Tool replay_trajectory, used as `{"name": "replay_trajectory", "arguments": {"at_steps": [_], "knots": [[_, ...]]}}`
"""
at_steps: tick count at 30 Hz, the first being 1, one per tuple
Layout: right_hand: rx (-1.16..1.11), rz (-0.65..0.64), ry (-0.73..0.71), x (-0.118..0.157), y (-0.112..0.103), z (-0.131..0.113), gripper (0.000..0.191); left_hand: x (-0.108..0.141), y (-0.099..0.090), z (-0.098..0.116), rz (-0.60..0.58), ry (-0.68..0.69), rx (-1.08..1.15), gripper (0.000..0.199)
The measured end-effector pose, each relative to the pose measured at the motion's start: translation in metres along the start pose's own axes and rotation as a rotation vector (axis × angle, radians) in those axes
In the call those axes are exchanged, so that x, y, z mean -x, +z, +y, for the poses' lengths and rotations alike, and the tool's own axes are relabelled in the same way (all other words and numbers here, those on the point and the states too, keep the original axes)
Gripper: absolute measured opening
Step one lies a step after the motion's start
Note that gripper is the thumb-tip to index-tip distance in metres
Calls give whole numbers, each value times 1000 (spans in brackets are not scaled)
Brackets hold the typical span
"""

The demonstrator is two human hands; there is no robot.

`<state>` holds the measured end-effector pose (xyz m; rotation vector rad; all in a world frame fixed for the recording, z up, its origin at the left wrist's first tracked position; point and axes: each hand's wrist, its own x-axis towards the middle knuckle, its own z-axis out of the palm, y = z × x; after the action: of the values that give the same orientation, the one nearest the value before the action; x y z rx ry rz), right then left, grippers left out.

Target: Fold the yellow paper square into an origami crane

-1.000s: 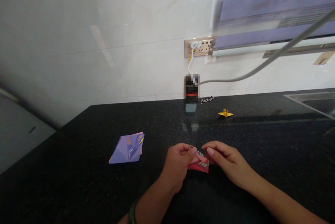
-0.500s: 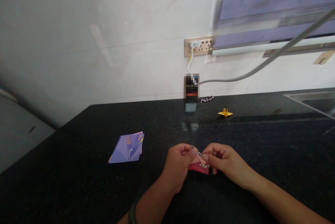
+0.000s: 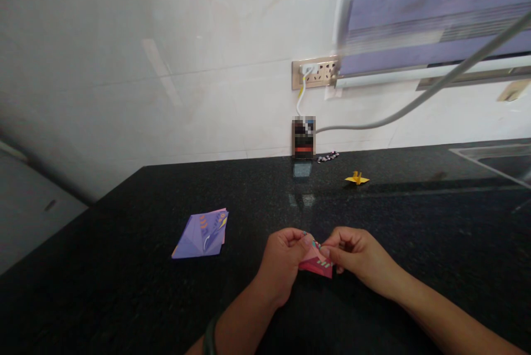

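Observation:
Between my two hands is a small folded piece of pink and red patterned paper (image 3: 316,265). My left hand (image 3: 283,261) pinches its left side with thumb and fingers. On the right side my right hand (image 3: 352,252) grips its upper edge between thumb and forefinger. The fingertips cover part of the paper's top. Purple folded papers (image 3: 202,234), with a pink edge showing behind them, lie on the counter to the left of my hands. A yellow folded paper figure (image 3: 357,178) rests farther back on the right.
The dark countertop (image 3: 124,288) meets a pale wall. Against it stands a blurred-out dark box (image 3: 304,138) with cables, beside a beaded strand (image 3: 328,157). A sink (image 3: 506,164) is at the far right, a wall socket (image 3: 317,72) above.
The fingers of my right hand have shifted slightly at the paper's upper edge, and the paper's lower right corner has moved a little. The rest looks the same.

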<state>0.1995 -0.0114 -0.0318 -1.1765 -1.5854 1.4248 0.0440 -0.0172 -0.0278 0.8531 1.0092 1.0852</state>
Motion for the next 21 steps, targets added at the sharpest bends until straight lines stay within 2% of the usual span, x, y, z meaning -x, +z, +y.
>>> {"name": "replay_trajectory", "arguments": {"at_steps": [5,14,18,21], "knots": [[65,37,-25,1,3,0,19,4,3,3,-29,-2,25,21],[121,6,-93,4,4,-1,16,1,3,-2,77,52,-71,26],[130,13,-89,3,3,0,16,0,1,1,18,-6,-15,36],[136,38,-97,2,4,0,15,0,-1,0,-17,-14,-25,29]]}}
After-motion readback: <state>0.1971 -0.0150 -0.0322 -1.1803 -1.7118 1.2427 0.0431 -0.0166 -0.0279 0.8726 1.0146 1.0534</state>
